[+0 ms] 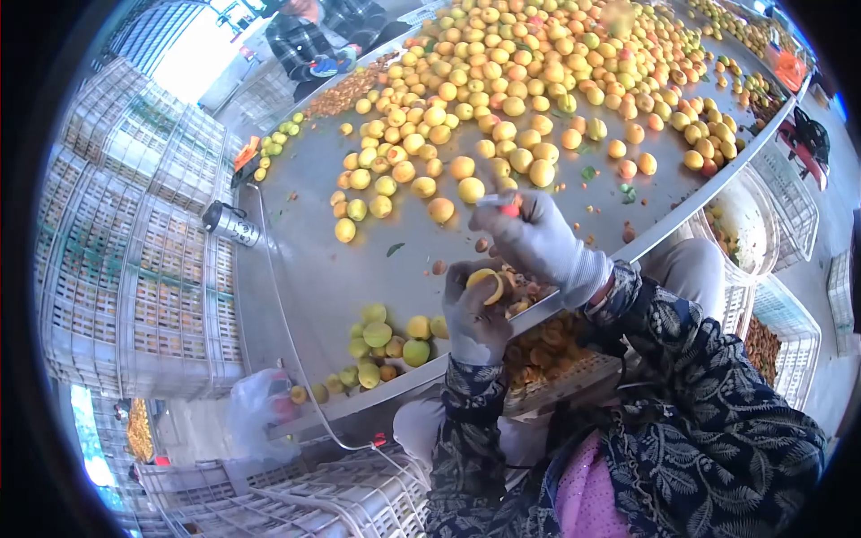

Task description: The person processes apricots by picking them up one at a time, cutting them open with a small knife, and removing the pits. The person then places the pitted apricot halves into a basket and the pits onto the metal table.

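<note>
My left hand [475, 314], in a pale glove, is closed around a cut yellow fruit [485, 285] near the front edge of the metal table [314, 255]. Up and to the right of it, my right hand [543, 238], gloved too, is closed on a small tool with a red part [509, 210]; its blade is hard to make out. Scraps and pits lie on the table beside my hands. Green-yellow fruits [377, 334] sit left of my left hand, and a large heap of yellow-orange fruits [502, 72] spreads over the far side.
Stacked plastic crates [134, 260] stand at the left. A dark-topped bottle [235, 224] lies at the table's left edge. Below the front edge is a crate of fruit pieces [547, 359]. A white basket [744, 229] stands at the right. Another person [314, 40] sits at the far left.
</note>
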Demonstrator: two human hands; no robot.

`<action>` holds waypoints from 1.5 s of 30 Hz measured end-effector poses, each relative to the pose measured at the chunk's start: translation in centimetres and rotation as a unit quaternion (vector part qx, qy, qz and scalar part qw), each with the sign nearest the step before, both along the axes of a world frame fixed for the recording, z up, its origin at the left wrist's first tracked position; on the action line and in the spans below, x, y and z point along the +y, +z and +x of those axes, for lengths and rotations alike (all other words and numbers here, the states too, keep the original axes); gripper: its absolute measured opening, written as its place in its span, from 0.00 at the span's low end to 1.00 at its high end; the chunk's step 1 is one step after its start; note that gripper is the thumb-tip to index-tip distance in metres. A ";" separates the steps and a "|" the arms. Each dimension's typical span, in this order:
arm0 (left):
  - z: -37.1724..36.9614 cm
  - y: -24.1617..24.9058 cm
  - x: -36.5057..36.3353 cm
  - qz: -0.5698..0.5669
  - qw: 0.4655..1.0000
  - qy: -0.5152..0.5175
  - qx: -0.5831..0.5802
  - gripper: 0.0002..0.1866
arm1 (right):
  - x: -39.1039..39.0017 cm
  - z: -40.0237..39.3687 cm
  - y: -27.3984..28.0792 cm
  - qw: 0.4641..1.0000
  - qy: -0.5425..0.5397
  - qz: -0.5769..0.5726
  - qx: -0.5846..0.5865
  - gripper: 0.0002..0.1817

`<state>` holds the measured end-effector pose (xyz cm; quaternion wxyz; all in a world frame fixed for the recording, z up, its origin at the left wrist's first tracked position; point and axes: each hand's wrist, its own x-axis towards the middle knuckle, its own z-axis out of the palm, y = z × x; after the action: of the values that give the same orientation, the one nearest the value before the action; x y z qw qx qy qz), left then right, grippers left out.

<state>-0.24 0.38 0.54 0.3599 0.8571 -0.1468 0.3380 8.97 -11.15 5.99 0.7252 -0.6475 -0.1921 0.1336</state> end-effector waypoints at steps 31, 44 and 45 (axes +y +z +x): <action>-0.7 -2.4 1.5 -0.148 0.963 -0.001 0.223 0.26 | 4.2 0.6 0.1 0.929 0.284 0.180 0.155 0.08; 2.5 -1.7 -0.7 -0.546 0.801 0.182 0.162 0.24 | 7.0 -0.6 1.1 0.973 -0.044 0.126 0.189 0.13; 2.7 -2.3 -0.4 -0.522 0.807 0.212 0.177 0.24 | 7.0 -0.6 1.0 0.967 -0.064 0.136 0.205 0.13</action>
<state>2.43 -0.01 -1.73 0.6919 0.5952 0.3036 0.2736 8.39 -4.13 6.99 0.8375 -0.5124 -0.0133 0.1895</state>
